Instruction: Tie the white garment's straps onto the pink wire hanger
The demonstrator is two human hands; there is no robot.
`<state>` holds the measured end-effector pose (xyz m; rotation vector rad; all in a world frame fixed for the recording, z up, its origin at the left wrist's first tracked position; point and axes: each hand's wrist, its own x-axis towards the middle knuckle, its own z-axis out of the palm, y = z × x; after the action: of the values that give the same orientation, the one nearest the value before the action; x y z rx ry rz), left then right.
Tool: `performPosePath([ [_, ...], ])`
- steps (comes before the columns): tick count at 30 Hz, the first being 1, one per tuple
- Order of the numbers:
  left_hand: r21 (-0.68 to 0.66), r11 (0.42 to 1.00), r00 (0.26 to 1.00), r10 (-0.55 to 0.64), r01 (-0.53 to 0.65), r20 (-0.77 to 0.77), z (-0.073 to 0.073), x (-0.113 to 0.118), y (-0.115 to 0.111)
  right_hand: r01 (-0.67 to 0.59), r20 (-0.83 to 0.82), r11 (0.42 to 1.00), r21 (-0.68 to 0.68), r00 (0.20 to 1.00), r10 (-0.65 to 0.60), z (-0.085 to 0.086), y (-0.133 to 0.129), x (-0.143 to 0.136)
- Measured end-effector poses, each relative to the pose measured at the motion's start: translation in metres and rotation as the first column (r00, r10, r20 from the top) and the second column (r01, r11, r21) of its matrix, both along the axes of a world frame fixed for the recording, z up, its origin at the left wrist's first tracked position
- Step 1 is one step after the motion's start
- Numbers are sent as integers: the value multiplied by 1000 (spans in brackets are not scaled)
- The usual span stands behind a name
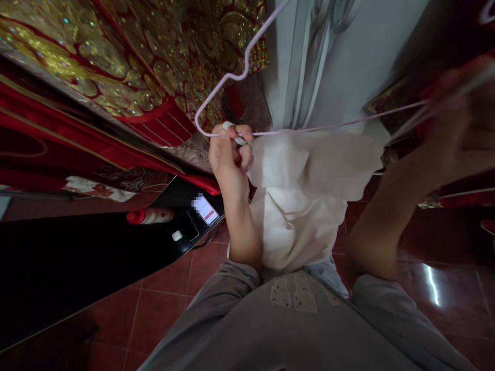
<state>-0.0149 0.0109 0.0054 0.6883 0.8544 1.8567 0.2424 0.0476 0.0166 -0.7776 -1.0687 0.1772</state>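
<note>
My left hand (232, 149) is closed round the lower bar of a pale pink clothes hanger (235, 77), near its bent left corner. White clips or fingernail-like pale pieces show at its fingertips; I cannot tell which. Below the bar hangs a cream-white cloth garment (294, 196), creased, in front of my body. My right hand (456, 98) is raised at the far right by the other end of the hanger, smeared by motion. Thin pale strands, perhaps straps, run through the blur there, and its fingers cannot be made out.
Red and gold sequinned garments (154, 56) hang close on the left. A black table (96, 257) holds a red-capped bottle (150, 216), a lit phone (205, 210), a dark phone (189, 226) and a small white case (177, 235). Behind is a pale grey door (348, 62); red tiles (162, 314) cover the floor.
</note>
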Motion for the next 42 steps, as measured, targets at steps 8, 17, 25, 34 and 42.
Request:
performPosePath([
  [8,170,985,995,-10,27,-101,-9,-5,2,9,503,987,-160,861,74,-9,-7,-37],
  [17,265,923,906,345,-280,-246,-25,-25,0,10,443,940,-340,884,150,-13,-14,-37],
  [25,518,788,763,548,-333,-343,-28,-55,10,-64,410,960,-273,895,177,-15,-16,-41],
  [34,142,990,862,71,1,-503,49,-46,9,-69,405,957,-281,896,183,-17,-17,-45],
  [42,101,977,696,-60,189,-716,77,-56,23,-36,431,978,-204,894,122,-17,-18,-49],
])
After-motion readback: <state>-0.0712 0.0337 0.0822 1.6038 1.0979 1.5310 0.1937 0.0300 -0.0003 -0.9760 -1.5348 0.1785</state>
